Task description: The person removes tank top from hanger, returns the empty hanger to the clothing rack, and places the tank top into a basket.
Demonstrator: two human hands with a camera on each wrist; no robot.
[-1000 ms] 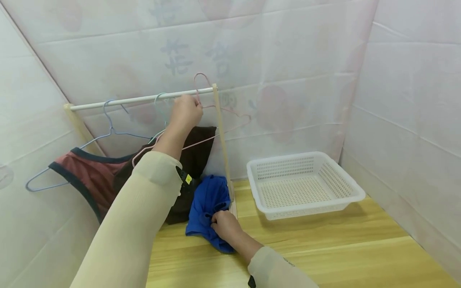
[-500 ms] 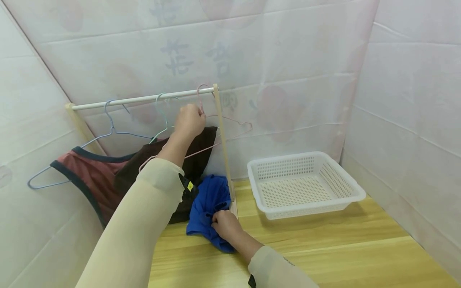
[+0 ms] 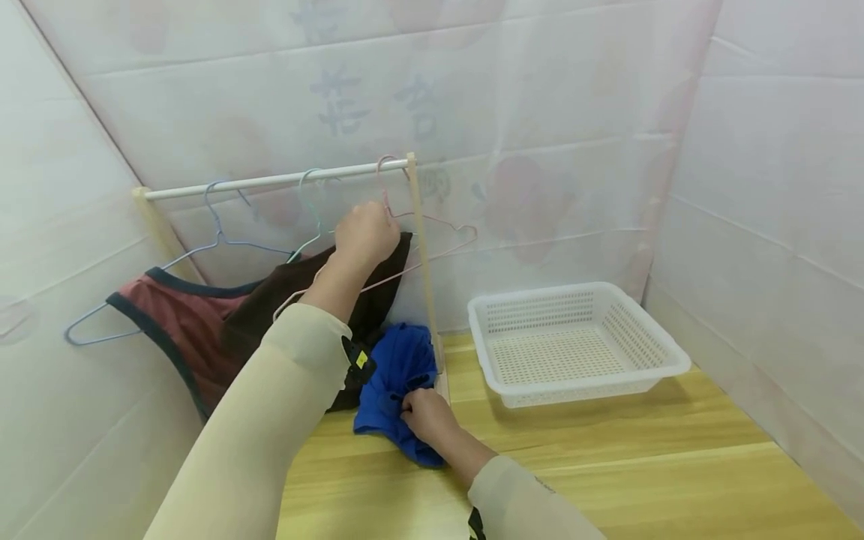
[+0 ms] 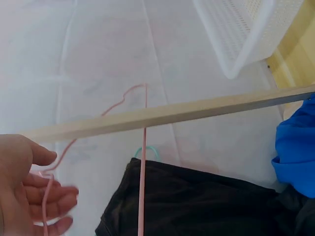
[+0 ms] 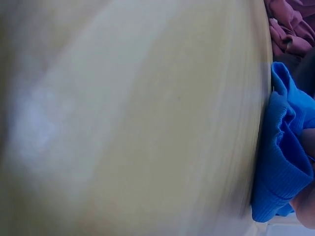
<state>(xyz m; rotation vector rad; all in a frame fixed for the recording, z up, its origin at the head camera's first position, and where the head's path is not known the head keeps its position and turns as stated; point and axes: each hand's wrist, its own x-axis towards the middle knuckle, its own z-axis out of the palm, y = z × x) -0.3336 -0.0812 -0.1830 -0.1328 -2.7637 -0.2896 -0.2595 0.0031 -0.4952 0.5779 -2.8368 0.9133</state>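
The thin pink hanger (image 4: 142,182) has dropped onto the rail (image 3: 270,181). The left grip (image 3: 367,231) is loose around it, thumb and fingers apart, its ends at 3 and 8 o'clock; at 5 o'clock the right grip (image 3: 429,414) pinches one crumpled blue garment (image 3: 398,360). Beyond: blue hanger (image 3: 219,237), green hanger (image 3: 319,226) (three altogether), red garment (image 3: 182,319), brown garment (image 4: 192,201), one basket (image 3: 597,388).

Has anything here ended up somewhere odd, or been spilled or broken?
The blue garment looks out of place: it lies bunched on the table under the right hand, while the reddish vest and dark garment hang. I see no spill or damage.
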